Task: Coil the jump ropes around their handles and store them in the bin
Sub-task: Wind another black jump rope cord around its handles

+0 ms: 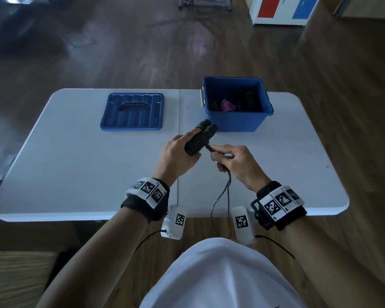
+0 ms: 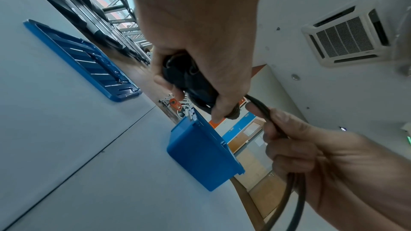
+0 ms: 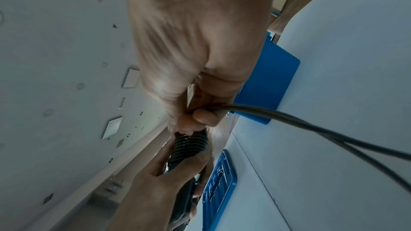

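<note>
At centre frame in the head view, the left hand [image 1: 178, 152] grips two black jump rope handles [image 1: 199, 138] below the open blue bin [image 1: 236, 121], while the right hand [image 1: 236, 163] pinches the doubled rope [image 1: 227, 192]. The left wrist view shows the handles clasped upper centre. In the right wrist view, the cord trails toward the right edge.

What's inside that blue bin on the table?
In the blue bin lie a pink coiled rope and dark ribbed handles, seemingly ropes already stored. The near wall hides the floor of the bin, so how many are in there cannot be told.
</note>
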